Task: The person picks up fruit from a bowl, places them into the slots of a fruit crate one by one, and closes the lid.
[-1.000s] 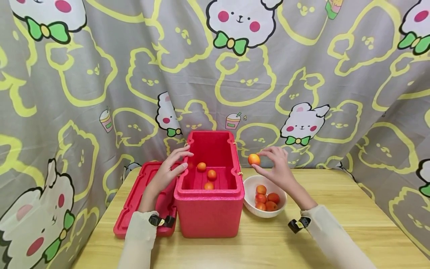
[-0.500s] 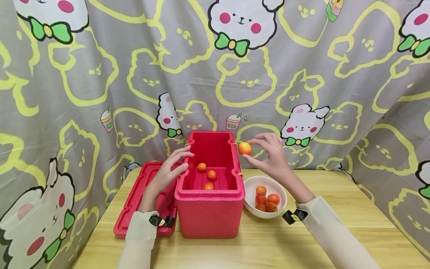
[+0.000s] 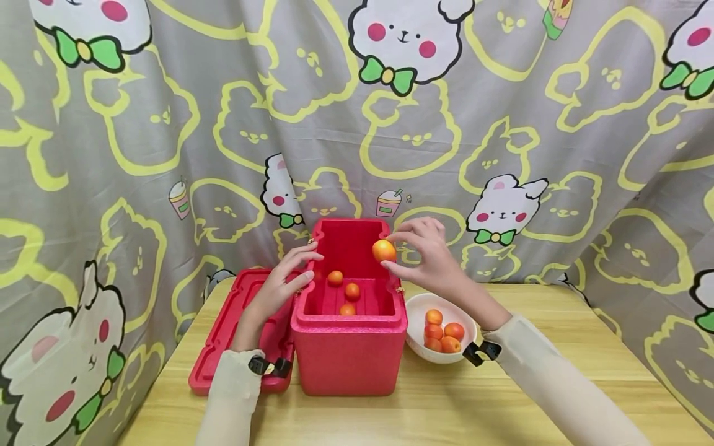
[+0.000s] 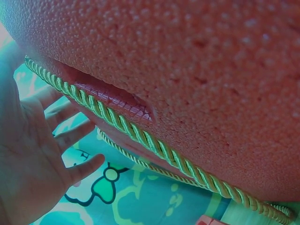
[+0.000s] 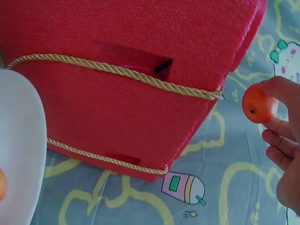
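My right hand [image 3: 428, 257] pinches a small round orange-red fruit [image 3: 383, 250] between thumb and fingers, above the right rim of a red foam box [image 3: 348, 362]. In the right wrist view a dark spot shows on the fruit [image 5: 259, 103]. The box stands without its lid, and several similar fruits [image 3: 352, 291] lie on its floor. At the box's left rim, my left hand [image 3: 281, 279] has its fingers extended over the edge. The left wrist view shows that hand [image 4: 42, 150] with fingers spread beside the box wall and its gold cord [image 4: 122, 124].
To the right of the box is a white bowl [image 3: 415, 319] with several more fruits in it. A red lid [image 3: 223, 347] lies on the wooden table [image 3: 530, 371] at the left. Behind everything hangs a grey patterned curtain [image 3: 329, 142].
My right hand has carried the fruit leftward from above the bowl, first up and then slightly down, to the box's right rim. The left hand stays at the left rim.
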{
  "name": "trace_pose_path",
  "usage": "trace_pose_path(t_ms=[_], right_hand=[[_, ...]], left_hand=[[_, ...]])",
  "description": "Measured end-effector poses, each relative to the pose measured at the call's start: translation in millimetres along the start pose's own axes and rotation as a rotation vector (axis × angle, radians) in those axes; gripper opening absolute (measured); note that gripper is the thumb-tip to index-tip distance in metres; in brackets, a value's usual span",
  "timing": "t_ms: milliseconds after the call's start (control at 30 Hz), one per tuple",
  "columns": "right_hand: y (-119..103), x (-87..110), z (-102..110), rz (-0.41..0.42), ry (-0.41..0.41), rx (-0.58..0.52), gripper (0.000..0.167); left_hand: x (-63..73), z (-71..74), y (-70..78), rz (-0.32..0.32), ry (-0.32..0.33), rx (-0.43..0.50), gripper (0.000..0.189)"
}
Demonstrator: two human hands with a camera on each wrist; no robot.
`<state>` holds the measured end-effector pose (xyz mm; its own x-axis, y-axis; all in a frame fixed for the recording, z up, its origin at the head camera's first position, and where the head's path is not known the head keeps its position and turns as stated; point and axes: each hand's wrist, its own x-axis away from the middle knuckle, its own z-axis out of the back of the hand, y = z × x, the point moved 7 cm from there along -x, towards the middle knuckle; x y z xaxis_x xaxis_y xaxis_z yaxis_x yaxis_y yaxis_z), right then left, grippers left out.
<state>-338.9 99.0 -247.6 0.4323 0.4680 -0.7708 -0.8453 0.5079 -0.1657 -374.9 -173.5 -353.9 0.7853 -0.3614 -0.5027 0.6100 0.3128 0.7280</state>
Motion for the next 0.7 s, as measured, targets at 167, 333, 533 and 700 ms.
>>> trace_pose_path(t_ms=[167,333,533,700], right_hand=[[-10,-3.3,-11,0.053,-0.069,0.03,0.038],[-17,-4.9,-21,0.091,-0.129,0.071,0.037],[-22,-5.5,-29,0.122,-0.177,0.09,0.038],[-24,-5.2,-35,0.152,-0.213,0.099,0.039]], left_hand=[[0.2,0.0,0.6,0.002,-0.002,-0.001,0.044],[0.4,-0.2,1.3,0.0,0.003,-0.002,0.043],[0.5,-0.4,1.4,-0.001,0.003,-0.002,0.044],[0.6,-1.0,1.3,-0.005,0.002,-0.002,0.044]])
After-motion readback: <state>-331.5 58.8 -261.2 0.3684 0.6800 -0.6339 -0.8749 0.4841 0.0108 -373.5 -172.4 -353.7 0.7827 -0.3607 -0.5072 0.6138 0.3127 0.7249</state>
